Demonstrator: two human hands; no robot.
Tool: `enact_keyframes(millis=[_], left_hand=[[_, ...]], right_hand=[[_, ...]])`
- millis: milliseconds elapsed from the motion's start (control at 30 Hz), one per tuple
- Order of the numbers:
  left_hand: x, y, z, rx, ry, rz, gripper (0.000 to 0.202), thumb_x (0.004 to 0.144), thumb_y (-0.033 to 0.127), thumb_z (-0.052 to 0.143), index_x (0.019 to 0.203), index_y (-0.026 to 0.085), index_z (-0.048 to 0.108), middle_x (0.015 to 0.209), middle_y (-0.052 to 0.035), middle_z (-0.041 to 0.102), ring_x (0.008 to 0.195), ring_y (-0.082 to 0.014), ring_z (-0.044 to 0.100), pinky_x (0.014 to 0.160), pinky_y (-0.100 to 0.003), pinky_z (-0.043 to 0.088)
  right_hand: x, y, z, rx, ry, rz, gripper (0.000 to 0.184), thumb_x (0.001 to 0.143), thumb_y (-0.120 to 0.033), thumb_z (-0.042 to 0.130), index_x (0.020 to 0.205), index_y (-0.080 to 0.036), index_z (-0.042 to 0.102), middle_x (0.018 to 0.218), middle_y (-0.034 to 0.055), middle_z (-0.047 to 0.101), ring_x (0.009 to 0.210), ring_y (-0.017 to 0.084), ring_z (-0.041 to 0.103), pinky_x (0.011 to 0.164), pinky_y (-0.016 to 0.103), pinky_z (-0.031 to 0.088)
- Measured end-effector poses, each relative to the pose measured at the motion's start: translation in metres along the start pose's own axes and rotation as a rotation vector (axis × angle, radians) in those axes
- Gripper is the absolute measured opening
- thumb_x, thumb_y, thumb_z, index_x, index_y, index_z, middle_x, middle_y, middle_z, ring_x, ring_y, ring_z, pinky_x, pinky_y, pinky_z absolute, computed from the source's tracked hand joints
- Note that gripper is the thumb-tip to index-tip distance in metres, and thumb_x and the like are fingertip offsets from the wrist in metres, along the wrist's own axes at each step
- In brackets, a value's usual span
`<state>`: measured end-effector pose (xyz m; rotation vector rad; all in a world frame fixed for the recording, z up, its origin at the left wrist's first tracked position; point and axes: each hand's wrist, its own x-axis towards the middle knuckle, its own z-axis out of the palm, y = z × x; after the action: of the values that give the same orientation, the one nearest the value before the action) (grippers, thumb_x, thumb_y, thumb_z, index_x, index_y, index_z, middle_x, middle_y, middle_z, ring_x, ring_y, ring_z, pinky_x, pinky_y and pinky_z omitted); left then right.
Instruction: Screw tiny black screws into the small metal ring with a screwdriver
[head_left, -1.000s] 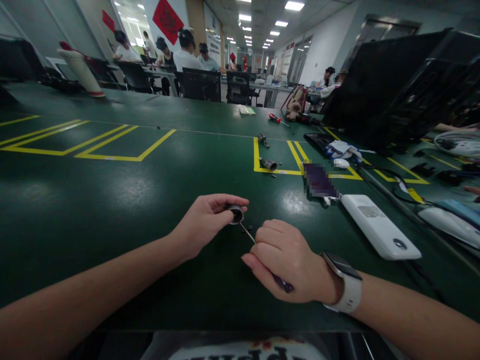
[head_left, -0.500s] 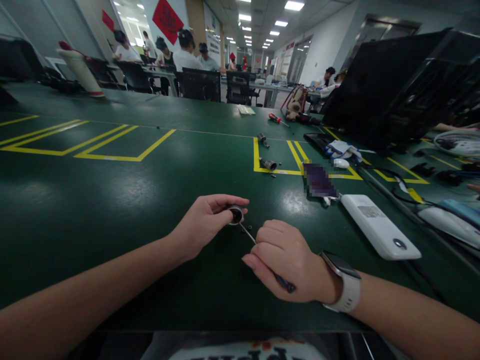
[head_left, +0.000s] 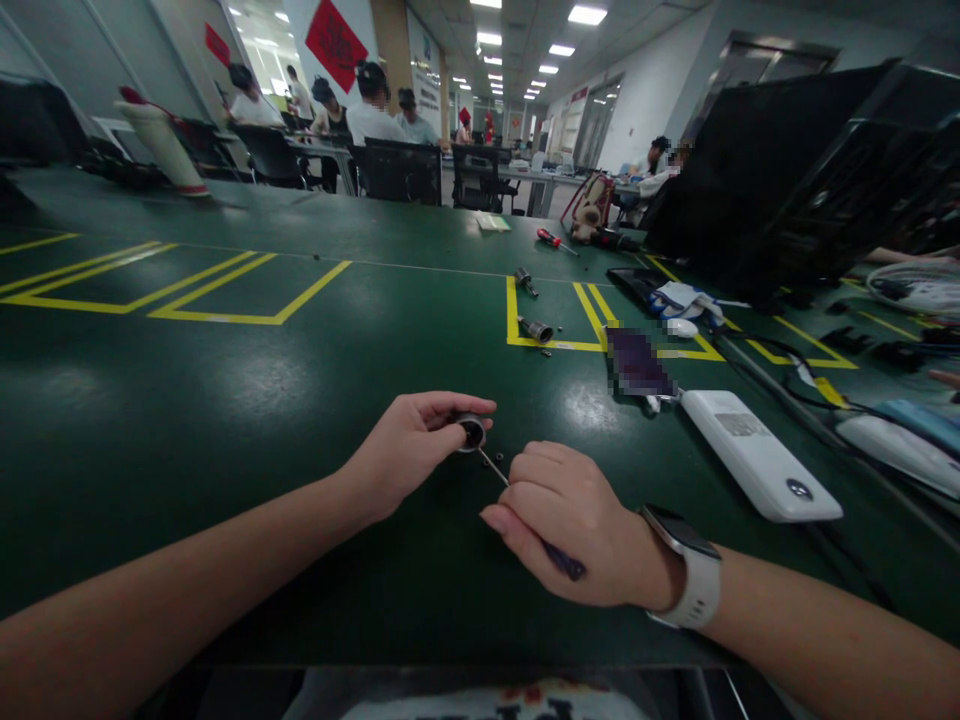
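My left hand (head_left: 409, 445) grips a round metal socket-like part (head_left: 472, 433) between thumb and fingers, its dark hollow end turned toward me and to the right. Closed around the dark handle of a screwdriver (head_left: 562, 562) is my right hand (head_left: 566, 520). The screwdriver's thin shaft slants up to the left, and its tip is at the rim of the metal part; whether it enters the hollow I cannot tell. A few tiny dark rings (head_left: 499, 457) lie on the green table (head_left: 300, 560) just behind the shaft.
Two similar metal parts, one nearer (head_left: 537, 330) and one farther (head_left: 525, 281), lie by yellow tape lines. A red-handled screwdriver (head_left: 551, 238) is farther back. To the right are a phone (head_left: 637, 360), a white power bank (head_left: 757, 455), cables and a large black case (head_left: 765, 180).
The screwdriver handle and my right hand have shifted very slightly to the left. My left hand and the metal part stay almost where they were.
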<state>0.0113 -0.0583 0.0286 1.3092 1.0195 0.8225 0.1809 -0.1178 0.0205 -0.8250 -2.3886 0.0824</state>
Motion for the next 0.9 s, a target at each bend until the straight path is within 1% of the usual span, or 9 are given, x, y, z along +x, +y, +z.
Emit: enact_keyframes(millis=[233,400,567,667,800,833,900], left_hand=[[0.002,0.0,0.0,0.022,0.02,-0.018,0.028,0.067,0.011,0.059,0.093,0.014,0.069,0.091,-0.0071,0.072,0.091,-0.0205,0.065,0.086,-0.033,0.049],[0.003,-0.002,-0.001,0.027,0.015,-0.018,0.028,0.068,0.011,0.058,0.093,0.014,0.069,0.092,-0.0066,0.072,0.09,-0.0191,0.065,0.084,-0.031,0.049],[0.002,-0.001,-0.001,0.024,0.005,-0.008,0.028,0.067,0.011,0.059,0.092,0.015,0.07,0.093,-0.0062,0.072,0.09,-0.0189,0.065,0.085,-0.031,0.049],[0.002,-0.001,-0.001,0.026,0.004,0.001,0.027,0.066,0.012,0.06,0.091,0.016,0.07,0.091,-0.006,0.072,0.09,-0.0192,0.065,0.085,-0.031,0.049],[0.005,-0.003,-0.004,0.044,0.03,0.018,0.026,0.066,0.016,0.062,0.091,0.015,0.07,0.088,-0.006,0.072,0.088,-0.0195,0.065,0.084,-0.032,0.049],[0.006,-0.003,-0.005,0.038,0.033,0.02,0.026,0.066,0.016,0.063,0.091,0.015,0.07,0.089,-0.0061,0.072,0.088,-0.0196,0.065,0.083,-0.032,0.049],[0.008,-0.002,-0.005,0.021,0.041,0.011,0.027,0.064,0.014,0.063,0.09,0.015,0.07,0.09,-0.0062,0.071,0.088,-0.0197,0.065,0.084,-0.032,0.049]], right_hand=[[0.001,0.001,-0.001,0.124,0.05,0.047,0.03,0.089,-0.02,0.041,0.062,-0.012,0.053,0.057,0.0036,0.05,0.057,0.012,0.041,0.055,0.029,0.031],[0.002,0.001,-0.001,0.118,0.032,0.059,0.03,0.089,-0.021,0.041,0.063,-0.013,0.053,0.058,0.004,0.051,0.058,0.013,0.042,0.056,0.029,0.032],[0.003,0.001,-0.001,0.104,0.022,0.079,0.028,0.089,-0.022,0.041,0.064,-0.015,0.052,0.06,0.0038,0.052,0.058,0.013,0.043,0.056,0.029,0.033],[0.003,-0.001,-0.005,0.147,0.101,0.081,0.022,0.088,-0.018,0.042,0.07,-0.015,0.054,0.06,0.0034,0.052,0.058,0.014,0.045,0.056,0.029,0.034],[0.002,0.0,-0.013,0.242,0.267,0.134,0.009,0.083,-0.013,0.048,0.08,-0.015,0.056,0.067,0.0028,0.056,0.063,0.013,0.05,0.06,0.028,0.039],[0.001,0.001,-0.014,0.277,0.298,0.159,0.008,0.082,-0.011,0.05,0.083,-0.015,0.056,0.07,0.0026,0.057,0.065,0.013,0.051,0.061,0.028,0.041],[0.0,0.007,-0.015,0.359,0.343,0.223,0.013,0.079,-0.008,0.051,0.088,-0.016,0.057,0.076,0.0026,0.058,0.07,0.013,0.054,0.064,0.028,0.042]])
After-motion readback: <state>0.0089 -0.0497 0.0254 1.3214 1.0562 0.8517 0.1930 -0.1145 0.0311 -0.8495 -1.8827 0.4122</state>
